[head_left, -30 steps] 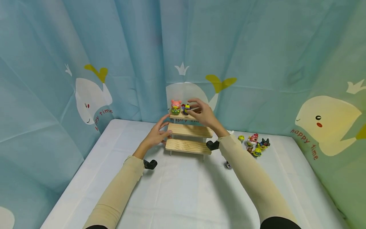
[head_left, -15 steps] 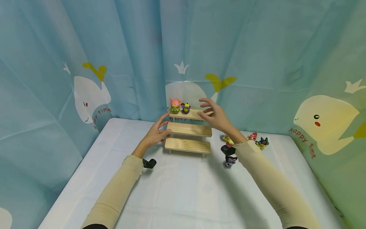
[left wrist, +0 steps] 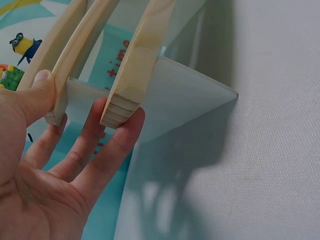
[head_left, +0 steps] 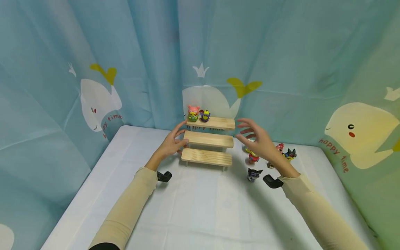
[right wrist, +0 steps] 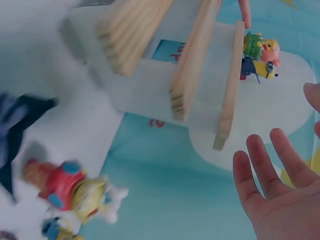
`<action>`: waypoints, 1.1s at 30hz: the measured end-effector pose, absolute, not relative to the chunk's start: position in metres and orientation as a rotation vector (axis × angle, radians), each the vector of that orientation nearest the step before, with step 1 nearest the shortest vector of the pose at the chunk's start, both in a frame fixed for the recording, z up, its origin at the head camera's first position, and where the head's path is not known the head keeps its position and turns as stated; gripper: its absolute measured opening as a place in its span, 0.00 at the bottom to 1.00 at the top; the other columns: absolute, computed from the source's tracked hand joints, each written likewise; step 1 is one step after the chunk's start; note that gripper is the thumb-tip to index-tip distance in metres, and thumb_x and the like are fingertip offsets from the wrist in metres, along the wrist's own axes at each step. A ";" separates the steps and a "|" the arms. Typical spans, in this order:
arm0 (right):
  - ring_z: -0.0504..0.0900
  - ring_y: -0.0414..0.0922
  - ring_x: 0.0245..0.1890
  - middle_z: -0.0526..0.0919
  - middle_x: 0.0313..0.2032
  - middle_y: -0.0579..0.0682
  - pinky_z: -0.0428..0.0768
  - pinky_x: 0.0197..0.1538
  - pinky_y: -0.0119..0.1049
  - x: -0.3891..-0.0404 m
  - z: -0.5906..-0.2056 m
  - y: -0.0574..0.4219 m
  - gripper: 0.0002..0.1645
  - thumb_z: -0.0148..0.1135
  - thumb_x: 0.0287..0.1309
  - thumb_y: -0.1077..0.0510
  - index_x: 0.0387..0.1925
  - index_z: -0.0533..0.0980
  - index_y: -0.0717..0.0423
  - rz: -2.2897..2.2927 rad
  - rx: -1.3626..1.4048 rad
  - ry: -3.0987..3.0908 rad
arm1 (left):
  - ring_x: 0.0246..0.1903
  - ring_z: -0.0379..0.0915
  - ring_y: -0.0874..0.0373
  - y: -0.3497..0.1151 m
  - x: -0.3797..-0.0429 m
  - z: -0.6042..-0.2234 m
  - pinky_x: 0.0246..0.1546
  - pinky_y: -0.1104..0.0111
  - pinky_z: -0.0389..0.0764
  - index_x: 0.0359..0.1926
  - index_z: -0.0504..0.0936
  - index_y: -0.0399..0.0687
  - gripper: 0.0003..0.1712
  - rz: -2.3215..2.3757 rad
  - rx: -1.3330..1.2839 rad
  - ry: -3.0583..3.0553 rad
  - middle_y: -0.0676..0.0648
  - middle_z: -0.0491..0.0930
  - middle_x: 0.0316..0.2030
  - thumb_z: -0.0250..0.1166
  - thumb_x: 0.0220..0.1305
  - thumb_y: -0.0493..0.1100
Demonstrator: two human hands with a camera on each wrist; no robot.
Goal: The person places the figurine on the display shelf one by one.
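A three-tier wooden display stand (head_left: 208,139) with clear supports stands at the back of the table. My left hand (head_left: 168,143) holds its left end; in the left wrist view, the thumb (left wrist: 41,92) lies on the middle board and fingertips touch the board ends. On the top board stand a pink-and-green toy figure (head_left: 193,114) at the left and a yellow-and-purple toy figure (head_left: 205,116) beside it. My right hand (head_left: 259,140) hovers just right of the stand, holding nothing, its fingers spread apart in the right wrist view.
Right of the stand are a black-eared figure (head_left: 253,174), a red-and-yellow figure (head_left: 253,158), another black-eared figure (head_left: 290,154) and a pink-topped figure (head_left: 280,147). My right arm partly hides this group. A blue whale-print curtain (head_left: 150,69) hangs behind the white-covered table (head_left: 200,208).
My right hand has let go of the yellow-and-purple figure and moved right, past the end of the stand. The figure stays on the top board. My left hand keeps its place.
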State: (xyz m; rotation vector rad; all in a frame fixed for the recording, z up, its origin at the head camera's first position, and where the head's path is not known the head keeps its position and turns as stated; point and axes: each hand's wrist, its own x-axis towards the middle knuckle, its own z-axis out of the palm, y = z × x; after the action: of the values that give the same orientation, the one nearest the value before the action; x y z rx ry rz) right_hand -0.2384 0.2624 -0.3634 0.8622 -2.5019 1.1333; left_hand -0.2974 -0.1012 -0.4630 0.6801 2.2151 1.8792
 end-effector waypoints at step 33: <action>0.86 0.37 0.42 0.81 0.52 0.37 0.82 0.45 0.23 -0.150 -0.391 0.340 0.40 0.73 0.55 0.73 0.68 0.73 0.50 0.962 0.725 -2.537 | 0.39 0.86 0.46 -0.100 -0.299 -0.463 0.30 0.35 0.81 0.80 0.51 0.82 0.45 1.887 0.667 2.200 0.34 0.51 0.79 0.64 0.75 0.43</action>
State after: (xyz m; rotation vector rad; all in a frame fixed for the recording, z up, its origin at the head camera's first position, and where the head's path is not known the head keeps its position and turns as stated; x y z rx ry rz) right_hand -0.1498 0.3405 -0.3909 0.7250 -2.5374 0.9622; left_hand -0.2988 -0.1004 -0.4632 0.6669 2.2001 1.8873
